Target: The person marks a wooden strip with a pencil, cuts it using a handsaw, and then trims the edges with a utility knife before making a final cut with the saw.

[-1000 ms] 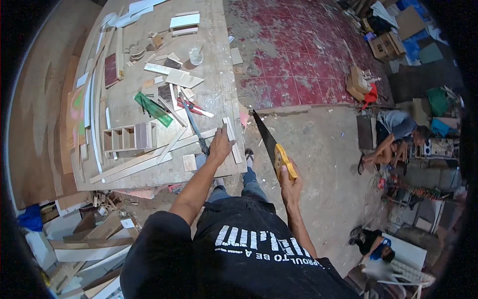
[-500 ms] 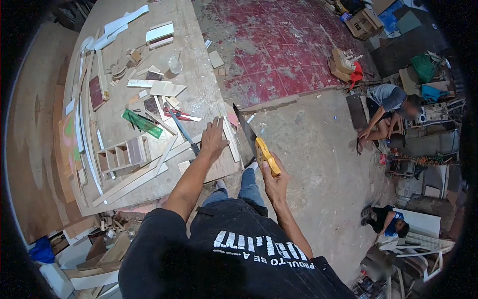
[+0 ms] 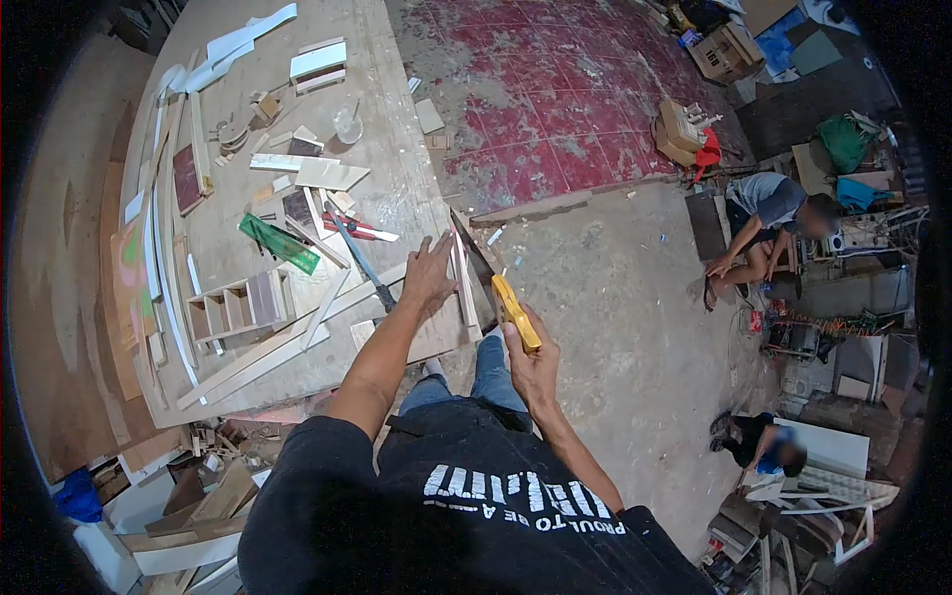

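A handsaw with a yellow handle (image 3: 517, 313) is gripped in my right hand (image 3: 536, 362), just off the table's edge. Its dark blade (image 3: 474, 248) points up and away from me, the tip close by the far end of a narrow wooden strip (image 3: 464, 286). That strip lies along the table's edge. My left hand (image 3: 430, 281) rests palm down on the tabletop beside it, fingers spread, fingertips near the strip. Left of this hand lies a long tool with a blue-grey blade (image 3: 359, 254) and dark handle.
The wooden table (image 3: 397, 129) carries a small compartmented box (image 3: 238, 305), a green packet (image 3: 280, 245), red-handled tool (image 3: 362, 230), plastic cup (image 3: 347, 126) and loose wood pieces. Two people sit at the right, one in a grey shirt (image 3: 769, 198), another lower down (image 3: 759, 441). Scrap wood (image 3: 218, 496) lies lower left.
My right hand has brought the saw left, closer to the table's edge and the strip. My left hand has shifted slightly and stays flat on the table.
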Tool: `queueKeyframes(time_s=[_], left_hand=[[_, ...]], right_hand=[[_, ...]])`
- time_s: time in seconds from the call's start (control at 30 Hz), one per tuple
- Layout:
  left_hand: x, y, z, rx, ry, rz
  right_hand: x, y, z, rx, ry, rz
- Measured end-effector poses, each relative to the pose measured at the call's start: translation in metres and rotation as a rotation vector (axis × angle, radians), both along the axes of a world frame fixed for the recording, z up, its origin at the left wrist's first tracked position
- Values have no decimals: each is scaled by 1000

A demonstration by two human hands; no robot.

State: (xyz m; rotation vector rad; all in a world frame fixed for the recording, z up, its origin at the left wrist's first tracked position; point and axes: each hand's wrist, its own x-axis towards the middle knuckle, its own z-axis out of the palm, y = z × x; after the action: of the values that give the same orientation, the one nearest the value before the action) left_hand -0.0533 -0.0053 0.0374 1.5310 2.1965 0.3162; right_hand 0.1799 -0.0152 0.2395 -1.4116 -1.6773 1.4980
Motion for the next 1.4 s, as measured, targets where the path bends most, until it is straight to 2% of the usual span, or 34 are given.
queueKeyframes(time_s=[0.17,0.5,0.67,0.77,0.97,1.1,1.17,1.23,1.3,1.33,1.4], left_hand=[[0,-2,-1,24,-44,35],[7,-1,18,-88,-35,34],[14,2,32,-253,3,9],[17,7,40,-321,7,22],[18,8,47,-355,-3,36],[17,6,44,-357,-14,8],[18,7,34,-311,21,45],[19,10,36,-329,31,53],[21,12,35,-343,32,56],[23,11,35,-349,14,57],[19,13,38,-347,6,58]], right_hand=[[1,-3,-6,87,-1,36],[-6,-10,21,-25,-68,96],[-25,11,-7,308,-54,172],[-42,22,-3,229,-78,202],[-36,-9,46,106,-188,248],[-51,14,-7,187,-192,219],[-57,25,-19,139,-152,197],[-59,24,-12,90,-112,177],[-43,5,14,331,-114,217],[-39,-6,37,221,-133,196],[-35,-10,35,217,-127,195]])
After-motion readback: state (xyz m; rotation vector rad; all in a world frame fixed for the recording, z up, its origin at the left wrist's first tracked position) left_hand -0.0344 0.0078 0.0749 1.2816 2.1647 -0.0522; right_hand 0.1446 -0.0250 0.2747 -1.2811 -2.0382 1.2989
